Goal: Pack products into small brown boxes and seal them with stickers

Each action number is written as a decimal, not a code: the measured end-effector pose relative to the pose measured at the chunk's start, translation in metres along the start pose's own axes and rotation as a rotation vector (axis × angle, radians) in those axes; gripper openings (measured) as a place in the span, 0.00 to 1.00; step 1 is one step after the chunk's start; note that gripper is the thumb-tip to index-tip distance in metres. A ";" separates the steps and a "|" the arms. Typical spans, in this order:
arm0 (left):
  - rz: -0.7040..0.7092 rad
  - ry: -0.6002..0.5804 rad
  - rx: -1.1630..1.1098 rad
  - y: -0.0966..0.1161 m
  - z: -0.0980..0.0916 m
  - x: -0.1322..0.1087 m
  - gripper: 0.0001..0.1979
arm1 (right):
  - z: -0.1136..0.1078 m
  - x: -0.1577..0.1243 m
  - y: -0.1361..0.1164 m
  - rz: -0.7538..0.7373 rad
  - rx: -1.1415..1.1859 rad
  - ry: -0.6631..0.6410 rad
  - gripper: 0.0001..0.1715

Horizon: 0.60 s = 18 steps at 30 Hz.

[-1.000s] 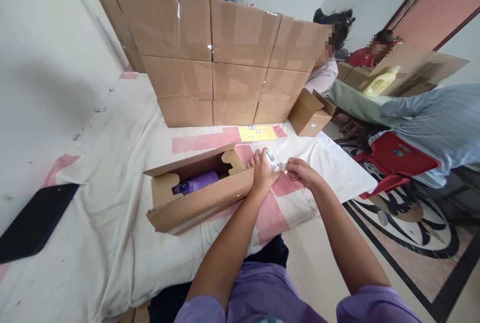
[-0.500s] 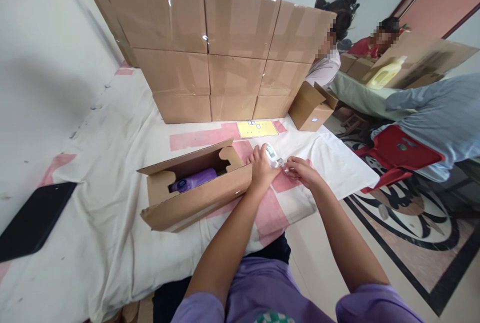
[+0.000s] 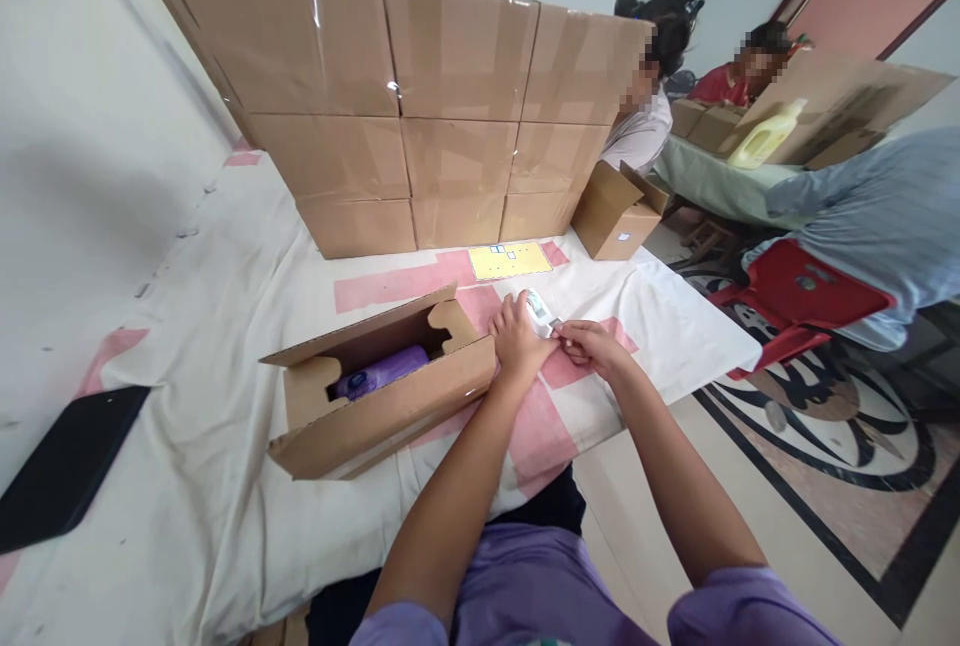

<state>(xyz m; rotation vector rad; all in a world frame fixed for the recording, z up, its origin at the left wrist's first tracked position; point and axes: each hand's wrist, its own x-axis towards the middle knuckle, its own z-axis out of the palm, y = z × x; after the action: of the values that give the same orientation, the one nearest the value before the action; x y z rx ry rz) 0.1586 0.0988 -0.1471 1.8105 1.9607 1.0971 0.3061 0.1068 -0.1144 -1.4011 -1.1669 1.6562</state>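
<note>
Dispenser (image 3: 537,310): white, looks like a tape disp.; I see it on the table (image 3: 675,326), betw. far & near edges, just R of the long carton (image 3: 379,436).
L hand (image 3: 517,334): fingers spread along disp.'s L side, thumb at near side; prob. pinning it so it can't slide. Can't tell how firm from my feed.
R hand (image 3: 587,343): thumb & curled fingers pressed together at disp.'s R end; I can't make out what thin bit, if any, is betw. them. Opp. the L hand, I'd guess so one steadies while the other works.
Long carton: toward near edge, set at an angle, open top up; keeps contents reachable, I reckon.
Purple bottle (image 3: 382,373): on its side inside, lengthwise; narrow carton prob. allows only that.
Yellow card (image 3: 510,261): flat, toward far edge, in front of box stack (image 3: 461,161); prob. parked out of hands' way.
Box stack: taped, upright along far edge; maybe a screen.
Small carton (image 3: 619,231): far R corner, just beside stack, flap up.
Black slab (image 3: 71,466): phone-like, flat by L edge, well apart from hands, prob. for safety.
</note>
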 end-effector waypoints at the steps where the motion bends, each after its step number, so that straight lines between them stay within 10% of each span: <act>1: 0.004 0.004 0.004 -0.001 0.000 0.000 0.47 | 0.000 0.001 0.000 0.004 0.010 -0.005 0.21; 18: 0.012 0.020 0.080 -0.001 0.003 -0.001 0.40 | -0.005 0.010 0.013 -0.030 0.053 0.025 0.16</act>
<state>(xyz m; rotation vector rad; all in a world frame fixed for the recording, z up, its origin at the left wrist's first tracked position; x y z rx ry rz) 0.1598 0.0989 -0.1500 1.8605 2.0354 1.0580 0.3094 0.1119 -0.1299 -1.3613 -1.1168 1.6329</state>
